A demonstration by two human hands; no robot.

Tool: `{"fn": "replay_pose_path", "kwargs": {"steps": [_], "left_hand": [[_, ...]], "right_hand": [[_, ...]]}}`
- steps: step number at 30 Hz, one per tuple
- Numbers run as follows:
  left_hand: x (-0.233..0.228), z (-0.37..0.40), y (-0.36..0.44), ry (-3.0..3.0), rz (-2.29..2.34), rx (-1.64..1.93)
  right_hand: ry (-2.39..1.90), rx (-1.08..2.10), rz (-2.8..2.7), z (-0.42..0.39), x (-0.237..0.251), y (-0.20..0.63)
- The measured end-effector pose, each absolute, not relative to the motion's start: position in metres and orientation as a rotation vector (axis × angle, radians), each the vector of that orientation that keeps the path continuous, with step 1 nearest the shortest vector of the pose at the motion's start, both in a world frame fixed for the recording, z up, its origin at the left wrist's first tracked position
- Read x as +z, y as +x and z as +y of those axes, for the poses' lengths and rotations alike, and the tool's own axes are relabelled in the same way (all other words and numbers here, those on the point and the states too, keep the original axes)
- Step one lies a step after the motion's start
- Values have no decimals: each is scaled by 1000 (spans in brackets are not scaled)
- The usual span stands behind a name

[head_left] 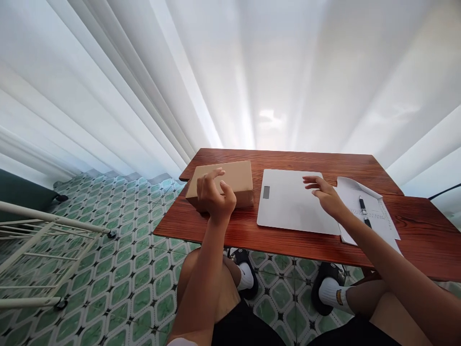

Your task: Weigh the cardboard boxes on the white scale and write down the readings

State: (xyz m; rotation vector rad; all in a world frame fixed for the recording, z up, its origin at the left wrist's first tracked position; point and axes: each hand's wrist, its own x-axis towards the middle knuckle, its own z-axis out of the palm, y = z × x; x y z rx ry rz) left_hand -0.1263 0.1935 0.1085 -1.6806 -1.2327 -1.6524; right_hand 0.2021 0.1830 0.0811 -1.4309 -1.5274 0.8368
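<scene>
A closed cardboard box lies at the left of the wooden table. In front of it my left hand is raised, fingers curled loosely and apart from the thumb, with nothing in it; whether it touches the box I cannot tell. To the right of the box lies a flat silver-white scale with a small grey display near its left edge. Over the scale's right side my right hand is held with its fingers stretched toward the left, also holding nothing.
Paper sheets with a black and silver pen on them lie right of the scale. The dark red table stands before a white curtain. A white metal rack on wheels is at the left on green tiles.
</scene>
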Motion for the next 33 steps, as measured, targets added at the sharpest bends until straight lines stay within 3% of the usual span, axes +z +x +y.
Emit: {"fn": "replay_pose_path", "kwargs": {"steps": [5,19,24,33], "left_hand": [[99,193,-100,-1782,-984,-1570],[70,164,-44,-2103,-835,-1190],[65,155,-30,-2136,-636,-1115],[69,141,15,-2340,-276,-1015]], "right_hand": [[-1509,659,-1524,169,80,254],[-1814,50,-1662,135,72,360],[-2069,193,-1758,133,72,365],[-2120,434,-1913,139,60,369]]}}
